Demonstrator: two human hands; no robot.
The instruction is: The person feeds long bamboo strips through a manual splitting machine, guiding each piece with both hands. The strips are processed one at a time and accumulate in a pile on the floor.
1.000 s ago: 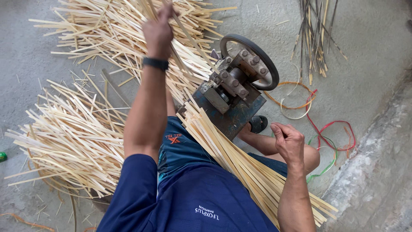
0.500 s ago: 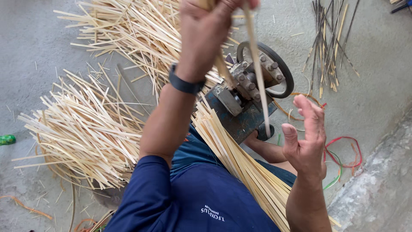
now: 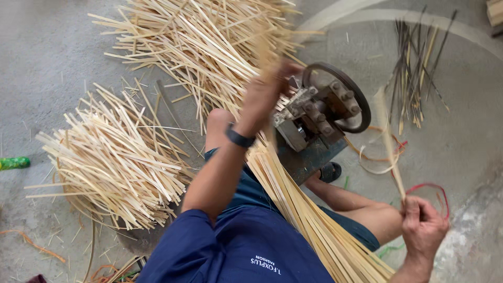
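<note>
At the lower right of the frame, your right hand (image 3: 423, 226) is pinching the near end of a thin bamboo strip (image 3: 389, 140) with its fingers closed around it, and the strip is running up and away toward the middle right. Your left hand (image 3: 265, 90) is raised at centre frame, just in front of the small metal machine (image 3: 314, 116) with the round wheel; it is blurred, so you cannot tell whether it is gripping anything, though a pale smear of strip is showing above it. This looks like the feeding step: one strip is being readied for the machine. The next move, as a judgement, calls for lining the strip's far end up with the machine's opening and keeping it straight.

A long bundle of strips (image 3: 309, 215) is lying across your lap, running from the machine down to the lower right. Loose heaps of cut strips are sitting on the grey concrete floor (image 3: 47, 63): one pile (image 3: 112, 162) at the left, another pile (image 3: 204, 42) at the top. A few darker sticks (image 3: 414, 68) are lying at the upper right, and red and orange cords (image 3: 435, 189) are curling near your right hand. A green object (image 3: 14, 163) is showing at the left edge.
</note>
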